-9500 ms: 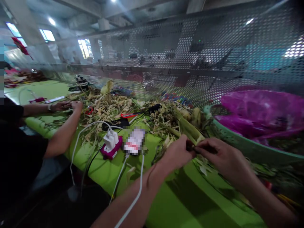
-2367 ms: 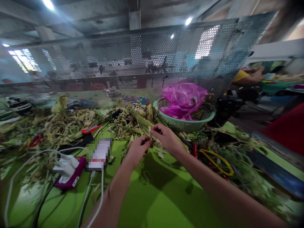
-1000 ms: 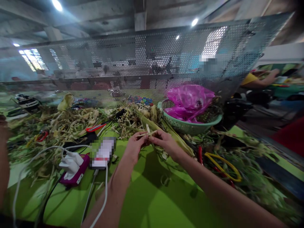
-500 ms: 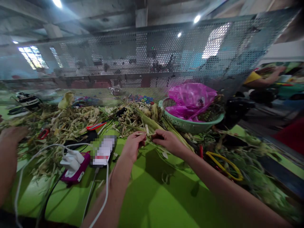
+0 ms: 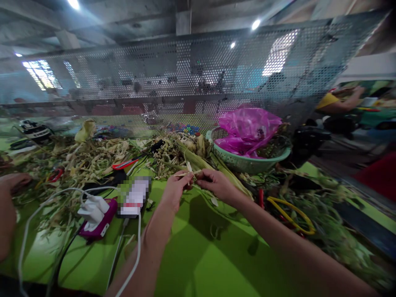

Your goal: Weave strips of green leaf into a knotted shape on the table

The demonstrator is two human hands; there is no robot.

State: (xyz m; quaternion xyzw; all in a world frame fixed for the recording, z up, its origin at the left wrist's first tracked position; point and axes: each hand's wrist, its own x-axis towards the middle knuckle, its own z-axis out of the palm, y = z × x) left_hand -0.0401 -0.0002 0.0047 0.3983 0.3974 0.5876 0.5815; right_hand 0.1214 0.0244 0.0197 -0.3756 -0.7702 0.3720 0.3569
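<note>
My left hand (image 5: 175, 189) pinches a pale strip of dried husk (image 5: 189, 166) between thumb and fingers over the green table (image 5: 216, 260). Close on its right, my right hand (image 5: 218, 185) has its fingertips closed at the other end of the same strip. A thin end of the husk stands up between the two hands. Just behind them lie long green-yellow husk leaves (image 5: 193, 154) and a heap of dried husk scraps (image 5: 167, 156).
A green basket (image 5: 247, 161) with a pink plastic bag (image 5: 250, 128) stands behind right. On the left are a phone (image 5: 136, 196), a purple power strip (image 5: 100, 220), white cables and red-handled cutters (image 5: 125, 164). Another person's hand (image 5: 15, 181) rests far left. Yellow-handled pliers (image 5: 291, 214) lie right.
The husk strip's upright end has shifted slightly left between my fingers, and my hands stay almost in place. The other person's hand at the far left has drawn back leftward.
</note>
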